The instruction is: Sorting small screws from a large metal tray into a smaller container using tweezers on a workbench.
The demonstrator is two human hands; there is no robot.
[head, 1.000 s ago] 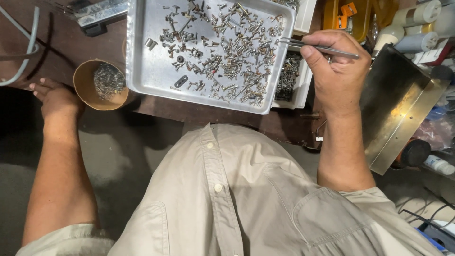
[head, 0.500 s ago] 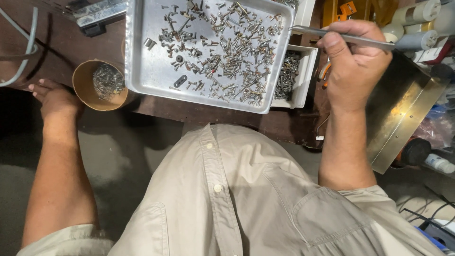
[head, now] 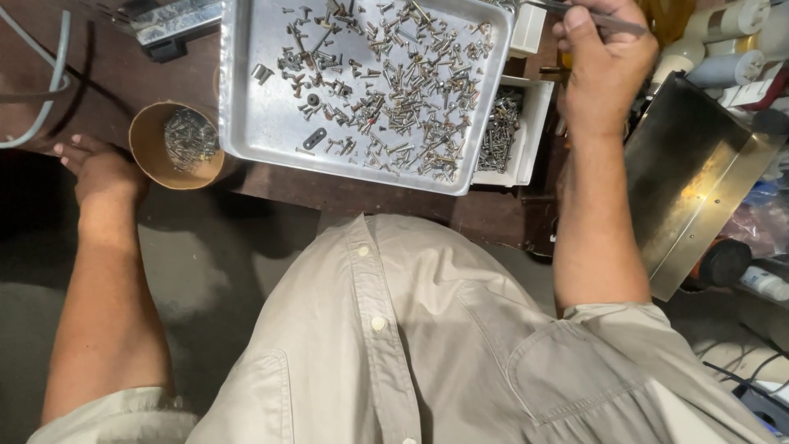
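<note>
A metal tray (head: 263, 136) strewn with several loose screws and small metal parts lies on the dark wooden table. My right hand (head: 604, 62) is raised beyond the tray's right edge and pinches a pair of metal tweezers (head: 600, 16), which point left near the top of the view. My left hand (head: 99, 168) rests on the table's near edge, fingers curled, beside a round brown cup (head: 152, 160) holding screws. It holds nothing.
A white open box (head: 526, 144) of dark screws sits right of the tray. A shiny metal pan (head: 699, 177) leans at the far right among rolls and bottles. A grey cable (head: 49, 90) curves at the left. My beige shirt fills the foreground.
My right hand with the tweezers has moved away from the tray's right corner, up and to the right, toward the top of the view. My left hand has stayed put.
</note>
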